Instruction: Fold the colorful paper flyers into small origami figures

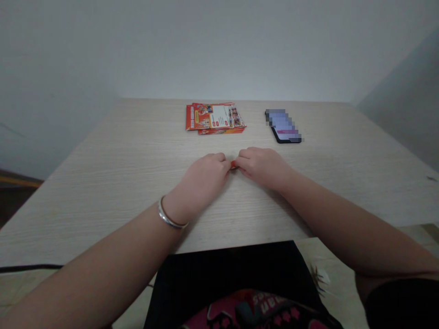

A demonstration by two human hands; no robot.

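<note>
Close together over the middle of the table are my left hand (pixel 207 180) and my right hand (pixel 262 167). Both are closed, their fingers pinching a small red piece (pixel 233 164) from either side. Most of that piece is hidden by the fingers, so its kind cannot be told. A silver bangle (pixel 167 217) circles my left wrist. Just beyond my hands lies a stack of red printed packets (pixel 219 118) with white panels and small pictures, slightly fanned out.
A phone (pixel 285 128) with a lit, blurred screen lies at the back right of the pale wood-grain table (pixel 120 169). A wall (pixel 222 50) rises behind the table's far edge. At the lower left, a black cable (pixel 30 267) runs below the near edge.
</note>
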